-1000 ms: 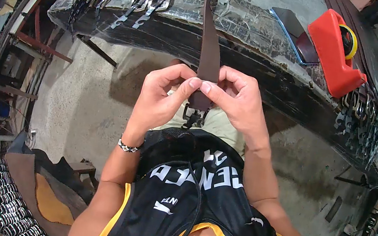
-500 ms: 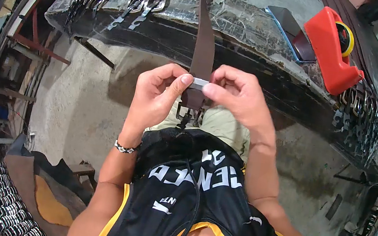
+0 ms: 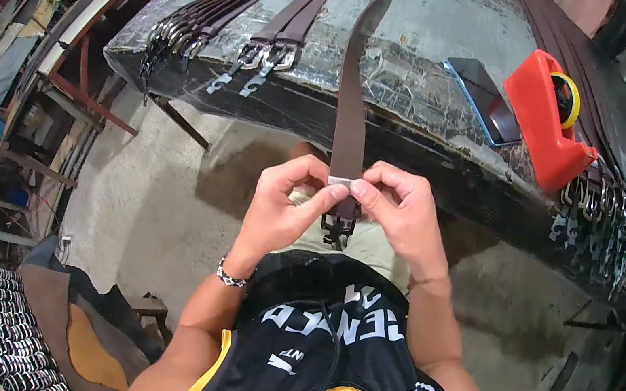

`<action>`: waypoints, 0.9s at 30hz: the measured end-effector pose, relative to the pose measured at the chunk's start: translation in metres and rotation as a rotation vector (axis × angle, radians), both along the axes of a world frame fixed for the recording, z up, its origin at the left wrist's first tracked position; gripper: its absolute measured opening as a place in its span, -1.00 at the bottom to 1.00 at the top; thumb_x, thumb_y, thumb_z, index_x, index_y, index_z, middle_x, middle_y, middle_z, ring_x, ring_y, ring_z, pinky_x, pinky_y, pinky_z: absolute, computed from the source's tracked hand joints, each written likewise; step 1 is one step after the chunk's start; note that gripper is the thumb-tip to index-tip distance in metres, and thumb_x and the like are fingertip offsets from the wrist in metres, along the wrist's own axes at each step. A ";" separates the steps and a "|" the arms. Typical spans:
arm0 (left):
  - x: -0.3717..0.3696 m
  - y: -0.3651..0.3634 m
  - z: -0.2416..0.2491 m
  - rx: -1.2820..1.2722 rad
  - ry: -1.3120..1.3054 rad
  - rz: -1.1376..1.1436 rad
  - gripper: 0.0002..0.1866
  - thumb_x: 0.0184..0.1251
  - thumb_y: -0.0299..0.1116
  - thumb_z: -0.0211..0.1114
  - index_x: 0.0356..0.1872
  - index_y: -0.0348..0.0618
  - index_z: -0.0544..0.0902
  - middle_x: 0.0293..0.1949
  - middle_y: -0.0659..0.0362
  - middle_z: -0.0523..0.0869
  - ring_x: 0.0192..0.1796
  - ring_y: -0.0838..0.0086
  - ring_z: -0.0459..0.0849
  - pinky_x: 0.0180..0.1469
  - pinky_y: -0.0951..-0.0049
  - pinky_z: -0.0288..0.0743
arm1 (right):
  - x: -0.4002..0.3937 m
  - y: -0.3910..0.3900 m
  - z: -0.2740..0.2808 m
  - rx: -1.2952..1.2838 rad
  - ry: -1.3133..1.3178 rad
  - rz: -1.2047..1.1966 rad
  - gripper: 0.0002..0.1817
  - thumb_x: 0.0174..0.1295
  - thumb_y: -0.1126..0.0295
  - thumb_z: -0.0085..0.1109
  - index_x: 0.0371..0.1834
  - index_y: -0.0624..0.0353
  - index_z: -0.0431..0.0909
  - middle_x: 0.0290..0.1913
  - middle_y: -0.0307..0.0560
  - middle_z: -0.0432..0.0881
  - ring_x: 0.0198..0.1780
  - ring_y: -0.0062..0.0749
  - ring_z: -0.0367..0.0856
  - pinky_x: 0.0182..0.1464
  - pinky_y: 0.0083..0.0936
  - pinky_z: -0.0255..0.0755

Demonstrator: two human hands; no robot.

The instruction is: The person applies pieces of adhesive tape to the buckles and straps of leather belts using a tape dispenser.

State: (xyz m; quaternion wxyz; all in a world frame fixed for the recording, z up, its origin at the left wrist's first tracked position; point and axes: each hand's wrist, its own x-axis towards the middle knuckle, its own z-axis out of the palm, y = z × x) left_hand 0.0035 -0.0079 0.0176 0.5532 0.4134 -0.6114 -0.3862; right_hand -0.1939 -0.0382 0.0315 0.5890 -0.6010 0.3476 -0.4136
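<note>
A brown leather belt [image 3: 353, 120] runs from the table down toward my lap, its dark metal buckle [image 3: 338, 228] hanging at the near end. Across the belt, just above the buckle, lies a short, pale, shiny strip of tape [image 3: 340, 182]. My left hand [image 3: 289, 202] pinches the strip's left end at the belt's edge, thumb on top. From the other side, my right hand [image 3: 401, 219] pinches the right end, its thumb pressed near the middle. Curled fingers behind the belt are partly hidden.
Several buckled belts [image 3: 296, 17] lie on the worn table [image 3: 427, 17], buckles over its front edge. More belts hang at right [image 3: 597, 208]. A red tape dispenser [image 3: 540, 129] stands beside a phone [image 3: 484, 100]. Stacked buckles [image 3: 20, 337] and leather pieces [image 3: 96, 349] sit lower left.
Both thumbs have come closer together over the strip, which now lies flatter across the belt. The view has shifted, so everything appears lower and farther right.
</note>
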 end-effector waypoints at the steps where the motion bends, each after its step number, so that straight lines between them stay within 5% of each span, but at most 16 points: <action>1: 0.002 0.000 0.001 0.056 0.009 -0.005 -0.85 0.42 -0.44 0.43 -0.26 -0.35 0.70 -0.39 0.25 0.72 -0.32 0.69 0.66 -0.26 0.60 0.52 | 0.000 0.001 -0.001 -0.015 0.006 -0.008 -0.83 0.40 0.40 0.34 -0.27 0.30 0.67 -0.42 -0.45 0.53 -0.42 -0.86 0.32 -0.41 -0.71 0.19; 9: 0.011 0.001 -0.002 0.162 0.214 -0.106 -0.80 0.53 -0.39 0.33 -0.26 -0.35 0.74 -0.34 0.24 0.73 -0.31 0.61 0.64 -0.22 0.54 0.55 | 0.000 0.001 0.004 0.031 -0.107 0.065 -0.80 0.43 0.35 0.32 -0.26 0.29 0.66 -0.43 -0.37 0.59 -0.39 -0.77 0.47 -0.35 -0.70 0.35; 13: 0.008 -0.001 -0.015 0.236 0.562 -0.194 -0.79 0.56 -0.36 0.28 -0.28 -0.28 0.68 -0.22 0.23 0.70 -0.16 0.60 0.61 -0.05 0.48 0.54 | 0.001 0.003 0.003 0.064 -0.139 0.054 -0.79 0.44 0.33 0.30 -0.24 0.28 0.67 -0.46 -0.35 0.59 -0.45 -0.76 0.47 -0.41 -0.68 0.34; 18: 0.000 -0.001 -0.018 0.236 0.522 -0.213 -0.81 0.48 -0.35 0.36 -0.33 -0.22 0.61 -0.26 0.26 0.65 -0.23 0.63 0.51 -0.13 0.56 0.35 | -0.003 0.004 -0.001 0.104 -0.185 0.056 -0.79 0.45 0.34 0.28 -0.25 0.28 0.68 -0.53 -0.35 0.56 -0.50 -0.77 0.46 -0.48 -0.69 0.29; 23: -0.008 0.001 -0.026 0.403 0.738 -0.345 -0.76 0.52 -0.18 0.33 -0.18 -0.10 0.52 -0.05 0.07 0.76 0.02 0.27 0.78 0.12 0.13 0.70 | -0.003 0.003 -0.001 0.110 -0.271 0.080 -0.75 0.48 0.26 0.29 -0.24 0.25 0.66 -0.45 -0.38 0.55 -0.46 -0.78 0.45 -0.42 -0.71 0.31; 26: -0.013 0.005 -0.023 0.414 0.752 -0.323 -0.68 0.56 -0.12 0.25 0.10 -0.12 0.52 -0.01 0.13 0.72 -0.01 0.36 0.75 0.07 0.31 0.67 | 0.003 0.003 -0.006 0.100 -0.318 0.065 -0.79 0.47 0.32 0.28 -0.25 0.24 0.67 -0.50 -0.38 0.55 -0.49 -0.78 0.43 -0.46 -0.70 0.29; 27: -0.014 0.004 -0.021 0.418 0.796 -0.322 -0.75 0.56 -0.15 0.27 -0.16 -0.12 0.52 -0.05 0.07 0.77 -0.03 0.28 0.80 0.08 0.24 0.70 | 0.005 0.003 -0.008 0.094 -0.339 0.055 -0.81 0.47 0.35 0.27 -0.26 0.24 0.68 -0.52 -0.38 0.55 -0.51 -0.78 0.43 -0.48 -0.70 0.28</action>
